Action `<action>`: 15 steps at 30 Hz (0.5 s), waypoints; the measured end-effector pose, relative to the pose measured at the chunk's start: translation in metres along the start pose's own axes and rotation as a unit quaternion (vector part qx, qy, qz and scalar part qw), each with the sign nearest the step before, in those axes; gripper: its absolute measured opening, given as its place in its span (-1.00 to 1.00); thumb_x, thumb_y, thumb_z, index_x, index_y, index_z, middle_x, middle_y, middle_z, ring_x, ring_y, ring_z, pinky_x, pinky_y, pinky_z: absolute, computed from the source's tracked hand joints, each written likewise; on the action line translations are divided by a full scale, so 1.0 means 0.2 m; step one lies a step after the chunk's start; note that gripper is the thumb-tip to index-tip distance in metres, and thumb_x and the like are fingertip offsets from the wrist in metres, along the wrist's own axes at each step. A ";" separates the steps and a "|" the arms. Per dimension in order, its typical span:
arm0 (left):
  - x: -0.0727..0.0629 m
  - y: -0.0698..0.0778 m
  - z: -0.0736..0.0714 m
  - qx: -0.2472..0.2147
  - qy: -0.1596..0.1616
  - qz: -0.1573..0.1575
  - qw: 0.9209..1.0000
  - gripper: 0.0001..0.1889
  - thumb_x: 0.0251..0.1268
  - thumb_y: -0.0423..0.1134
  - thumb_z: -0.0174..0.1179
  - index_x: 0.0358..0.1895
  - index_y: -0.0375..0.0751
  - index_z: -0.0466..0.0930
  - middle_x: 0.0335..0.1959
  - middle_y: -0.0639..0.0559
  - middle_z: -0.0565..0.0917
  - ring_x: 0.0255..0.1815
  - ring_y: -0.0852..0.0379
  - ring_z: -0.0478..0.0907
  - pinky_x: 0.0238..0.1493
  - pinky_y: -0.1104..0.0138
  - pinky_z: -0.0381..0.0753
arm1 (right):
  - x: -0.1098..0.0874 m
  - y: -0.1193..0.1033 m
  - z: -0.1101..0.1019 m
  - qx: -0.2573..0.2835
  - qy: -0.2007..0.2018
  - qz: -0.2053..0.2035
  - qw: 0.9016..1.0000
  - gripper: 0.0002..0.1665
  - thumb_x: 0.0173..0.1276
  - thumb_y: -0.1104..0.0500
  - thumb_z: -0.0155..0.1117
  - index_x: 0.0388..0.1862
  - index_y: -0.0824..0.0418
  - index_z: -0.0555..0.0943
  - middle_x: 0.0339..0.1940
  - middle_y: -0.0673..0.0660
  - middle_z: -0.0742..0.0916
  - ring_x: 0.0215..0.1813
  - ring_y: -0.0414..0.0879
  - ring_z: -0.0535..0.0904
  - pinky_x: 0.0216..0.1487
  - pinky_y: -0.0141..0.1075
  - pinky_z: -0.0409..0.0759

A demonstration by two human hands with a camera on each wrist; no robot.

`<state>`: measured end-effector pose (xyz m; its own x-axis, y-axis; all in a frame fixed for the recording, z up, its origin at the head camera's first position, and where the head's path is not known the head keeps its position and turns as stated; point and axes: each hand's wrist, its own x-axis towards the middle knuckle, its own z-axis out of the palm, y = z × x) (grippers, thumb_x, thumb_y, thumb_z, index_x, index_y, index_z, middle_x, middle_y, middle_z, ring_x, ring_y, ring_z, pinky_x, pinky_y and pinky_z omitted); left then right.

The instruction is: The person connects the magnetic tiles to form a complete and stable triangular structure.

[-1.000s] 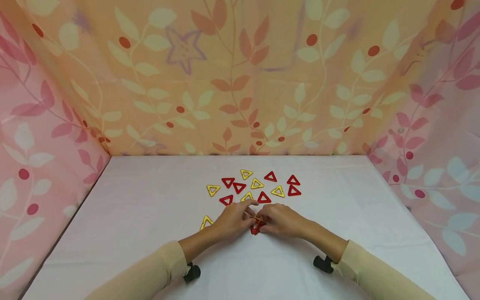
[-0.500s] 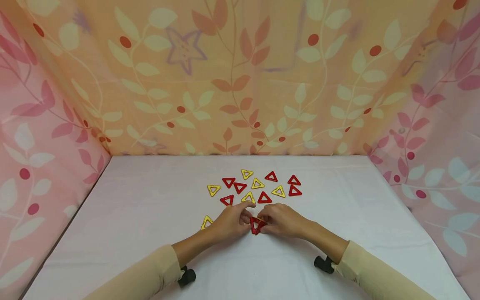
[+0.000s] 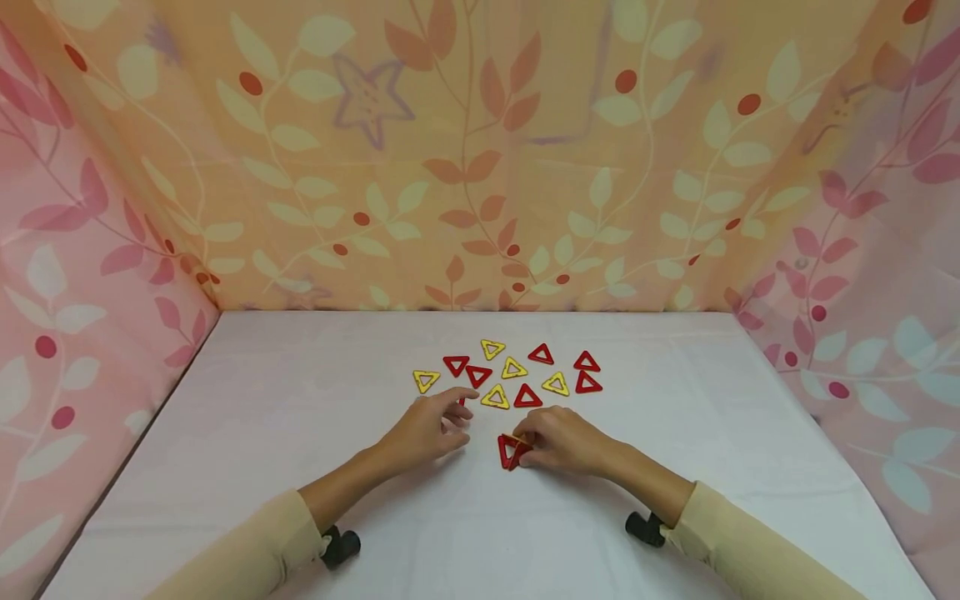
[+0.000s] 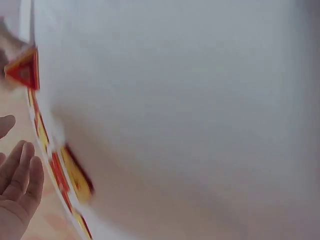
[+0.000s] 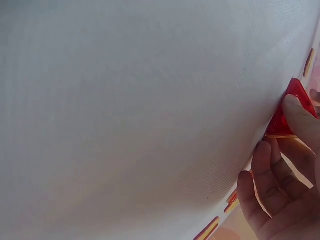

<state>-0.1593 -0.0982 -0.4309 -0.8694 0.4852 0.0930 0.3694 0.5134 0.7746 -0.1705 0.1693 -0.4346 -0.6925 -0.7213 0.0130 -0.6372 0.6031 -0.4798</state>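
My right hand (image 3: 562, 437) pinches a small pyramid-like shape of triangular magnetic tiles (image 3: 507, 452), red in front with a yellow edge at the top. In the right wrist view the thumb presses a red face of these tiles (image 5: 281, 120), and the fingers curl behind. My left hand (image 3: 427, 429) is apart from it on the left, fingers loosely spread with nothing between them. Its fingertips overlap a red triangle tile (image 3: 462, 402), mostly hidden. In the left wrist view a blurred yellow tile (image 4: 76, 175) lies beside the left fingers (image 4: 35, 180).
Several flat red and yellow triangle tiles lie scattered beyond the hands, among them a yellow one (image 3: 495, 397), a red one (image 3: 528, 397) and another red one (image 3: 587, 382). A white cloth covers the table (image 3: 300, 375). Patterned curtains (image 3: 480, 167) stand behind and at both sides.
My left hand has let go of the tile shape and moved left, now covering the yellow tile that lay there. The right hand keeps its hold in about the same spot.
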 end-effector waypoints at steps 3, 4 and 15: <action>-0.04 -0.04 -0.08 0.015 0.017 -0.006 1.000 -0.42 0.14 -0.42 0.40 0.28 -0.21 0.49 -0.12 -0.05 0.74 -0.11 0.02 0.65 -0.16 0.25 0.65 | 0.00 0.00 0.00 -0.004 0.000 0.004 1.000 -0.64 0.19 0.11 0.53 -0.03 0.16 0.74 -0.34 -0.17 0.67 -0.29 -0.26 0.52 -0.23 -0.39 0.55; -0.05 -0.06 -0.10 0.017 0.019 -0.014 1.000 -0.41 0.13 -0.41 0.40 0.28 -0.21 0.49 -0.12 -0.04 0.74 -0.10 0.02 0.64 -0.16 0.24 0.64 | 0.00 0.00 0.00 -0.005 0.000 0.006 1.000 -0.64 0.20 0.10 0.53 -0.03 0.15 0.74 -0.34 -0.18 0.67 -0.29 -0.26 0.53 -0.23 -0.39 0.55; -0.13 -0.18 -0.24 0.042 -0.041 -0.043 0.997 -0.34 0.04 -0.36 0.48 0.29 -0.20 0.49 -0.03 -0.01 0.70 -0.01 0.00 0.60 0.01 0.09 0.59 | 0.00 0.00 0.00 0.001 0.001 0.006 1.000 -0.64 0.20 0.14 0.52 -0.02 0.18 0.73 -0.33 -0.15 0.69 -0.29 -0.24 0.55 -0.23 -0.39 0.55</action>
<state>-0.1648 -0.1625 -0.4313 -0.8710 0.4907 -0.0262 0.3233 0.6124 0.7214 -0.1699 0.1689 -0.4339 -0.7006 -0.7135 0.0083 -0.6278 0.6108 -0.4825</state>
